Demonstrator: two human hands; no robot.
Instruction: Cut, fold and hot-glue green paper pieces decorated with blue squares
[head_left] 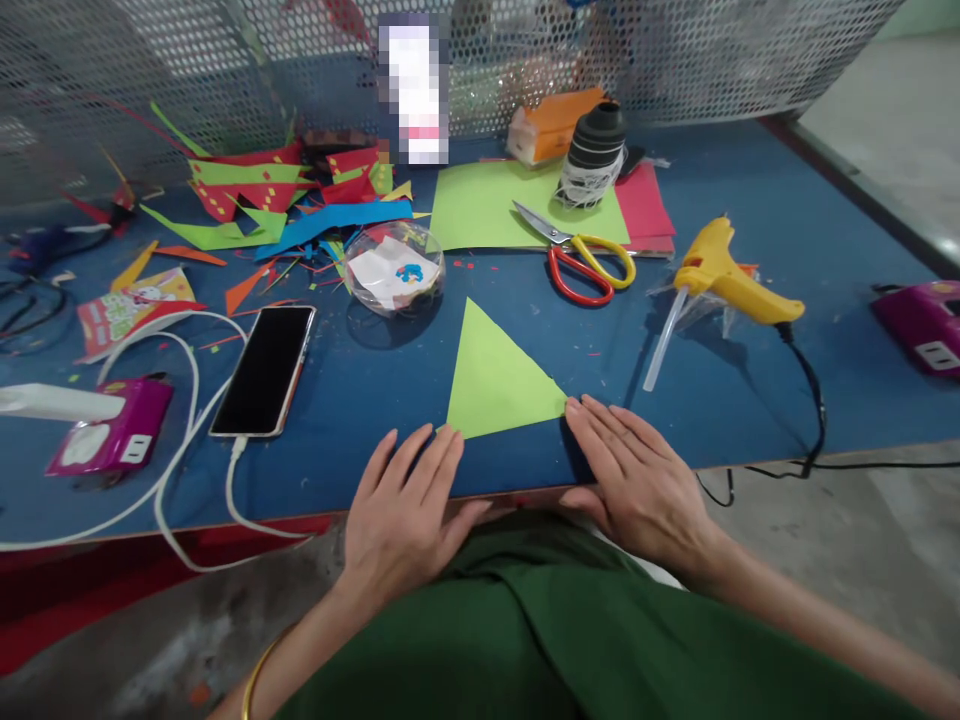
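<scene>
A light green paper triangle (pixel 496 375) lies flat on the blue table in front of me, one point facing away. My left hand (pixel 411 492) rests at its lower left corner with fingers stretched out and the fingertips touching the paper. At the right corner, my right hand (pixel 636 470) lies flat, its fingertips on or just at the paper's tip. Neither hand grips anything. Beyond the triangle are scissors (pixel 581 262) with one red and one yellow handle, blades apart. A yellow glue gun (pixel 731 272) with a clear glue stick lies to the right.
A phone (pixel 264 370) with a white cable and a purple power socket (pixel 120 425) lie left. Behind are a round clear container (pixel 395 270), coloured paper scraps (pixel 247 200), green sheets (pixel 480 205) and a black spool of white thread (pixel 592 155). Another purple socket (pixel 922 325) sits far right.
</scene>
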